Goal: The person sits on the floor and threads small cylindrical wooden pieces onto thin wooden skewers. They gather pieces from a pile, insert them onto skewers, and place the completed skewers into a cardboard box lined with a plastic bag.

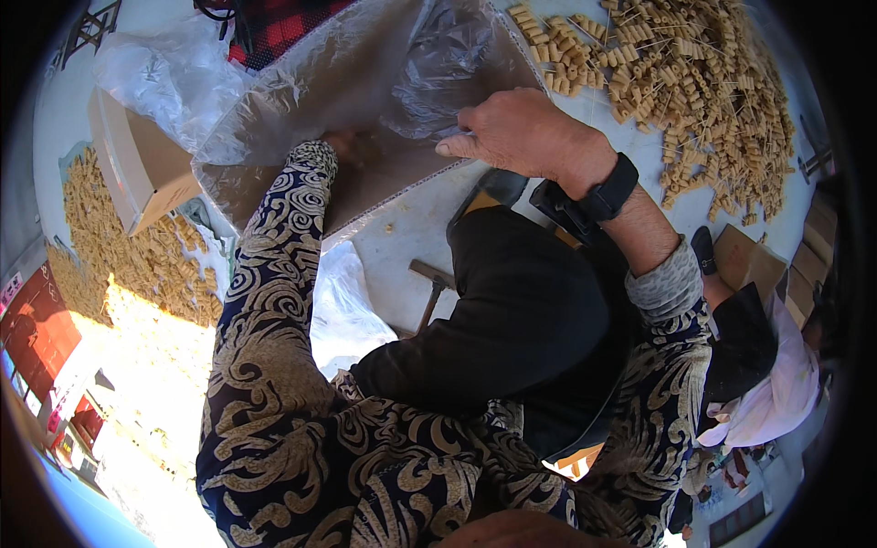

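A large cardboard box (384, 192) lined with clear plastic film (438, 75) lies before me at the top centre. Its mouth faces me. My left hand (353, 147) reaches inside the box, dim and partly blurred behind the patterned sleeve's cuff; its fingers are not clear. At the box's right edge, my right hand (514, 133) pinches the rim and the film between thumb and fingers. A black band is round my right wrist.
Tan ridged tubular pieces, some on thin sticks (706, 89), are heaped at the right. More pieces (137, 240) lie at the left beside a smaller carton (140, 161). A wooden-handled tool (431, 274) lies below the box. A person (760, 370) sits at the right.
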Available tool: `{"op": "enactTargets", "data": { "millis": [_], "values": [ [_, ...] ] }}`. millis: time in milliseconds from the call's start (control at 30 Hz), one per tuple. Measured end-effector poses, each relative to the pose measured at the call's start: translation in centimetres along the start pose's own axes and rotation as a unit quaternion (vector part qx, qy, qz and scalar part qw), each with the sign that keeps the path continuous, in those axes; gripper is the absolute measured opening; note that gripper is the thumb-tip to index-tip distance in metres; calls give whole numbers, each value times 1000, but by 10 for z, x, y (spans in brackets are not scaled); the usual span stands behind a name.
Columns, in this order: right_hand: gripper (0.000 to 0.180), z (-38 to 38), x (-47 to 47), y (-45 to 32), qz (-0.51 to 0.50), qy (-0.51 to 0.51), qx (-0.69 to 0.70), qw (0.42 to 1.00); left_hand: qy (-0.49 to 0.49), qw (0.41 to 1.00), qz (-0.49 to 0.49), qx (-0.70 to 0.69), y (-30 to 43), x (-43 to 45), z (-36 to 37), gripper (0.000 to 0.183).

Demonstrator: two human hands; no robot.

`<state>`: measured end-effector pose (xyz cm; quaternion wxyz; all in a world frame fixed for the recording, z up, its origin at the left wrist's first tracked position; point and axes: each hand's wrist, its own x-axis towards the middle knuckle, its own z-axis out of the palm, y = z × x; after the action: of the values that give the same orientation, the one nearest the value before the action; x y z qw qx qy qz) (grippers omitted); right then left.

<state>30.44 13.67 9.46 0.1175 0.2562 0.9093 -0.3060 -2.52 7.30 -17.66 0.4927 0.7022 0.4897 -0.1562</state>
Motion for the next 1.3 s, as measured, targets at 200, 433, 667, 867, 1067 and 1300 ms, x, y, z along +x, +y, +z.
{"op": "enactTargets", "data": {
  "millis": [200, 433, 667, 867, 1067, 1300],
  "values": [
    [41, 11, 0, 1, 24, 31, 8, 999, 0, 999, 34, -23, 37, -1, 1, 28],
    [33, 17, 1, 2, -2, 51, 31, 998, 45, 991, 112, -59, 83, 49, -4, 30],
    [25, 34, -1, 5, -19, 109, -7, 994, 68, 986, 138, -67, 104, 82, -13, 31],
    [22, 25, -4, 4, -37, 122, 9, 992, 60, 985, 148, -69, 98, 90, -10, 32],
    [24, -24, -45, 0, -44, 147, 30, 988, 6, 987, 98, -127, 118, 47, -29, 34],
    [35, -133, -196, 36, 205, 192, 97, 955, 40, 992, 122, 2, 187, -50, -91, 38]
  ]
}}
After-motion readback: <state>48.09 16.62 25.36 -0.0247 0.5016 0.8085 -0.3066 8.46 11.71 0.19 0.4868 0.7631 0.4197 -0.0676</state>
